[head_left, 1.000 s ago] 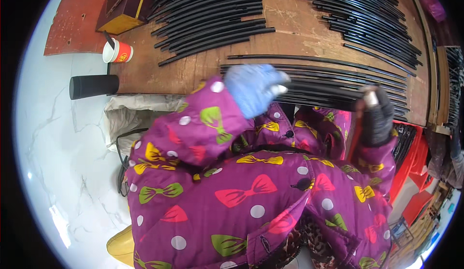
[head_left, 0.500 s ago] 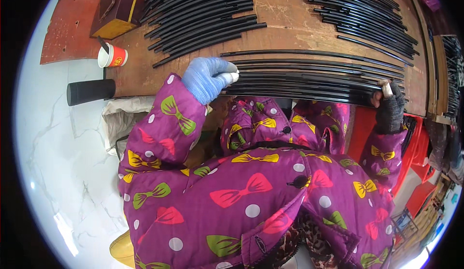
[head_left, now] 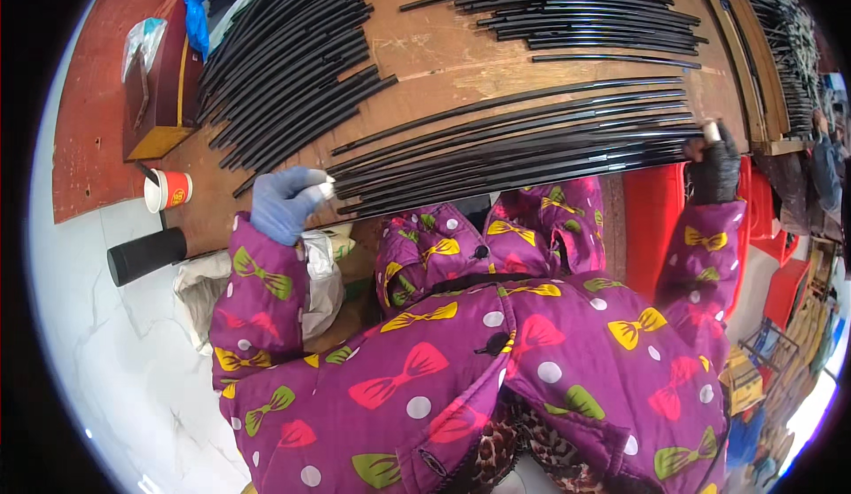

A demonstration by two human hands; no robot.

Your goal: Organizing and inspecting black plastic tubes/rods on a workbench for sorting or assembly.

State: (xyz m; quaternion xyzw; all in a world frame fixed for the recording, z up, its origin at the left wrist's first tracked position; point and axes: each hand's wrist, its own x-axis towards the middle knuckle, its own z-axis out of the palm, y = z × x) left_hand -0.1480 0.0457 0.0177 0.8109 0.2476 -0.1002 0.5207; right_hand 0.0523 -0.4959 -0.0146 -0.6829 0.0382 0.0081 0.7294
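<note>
In front of me, a loose row of long, thin black rods [head_left: 523, 114] lies along the near edge of the wooden table [head_left: 417, 50]. My left hand [head_left: 288, 203], in a blue-grey glove with white-wrapped fingertips, pinches at the left ends of the nearest rods. Its thumb and forefinger meet there; how many rods they grip is hidden. At the opposite ends, my right hand [head_left: 714, 168] wears a dark glove and is closed around rod ends, its forefinger tip wrapped in white. Blur hides exactly how many it holds.
Farther back lie two more heaps of rods, one left [head_left: 288, 59] and one right [head_left: 585, 6]. A dark red box [head_left: 164, 95], a paper cup [head_left: 167, 191] and a black cylinder [head_left: 146, 256] are at the left. Red bins [head_left: 654, 223] stand below the table's right side.
The view has shifted and tilted, so the table's things sit differently in it. My left hand has moved left to the rod ends, farther from my right hand, which stays at the right ends.
</note>
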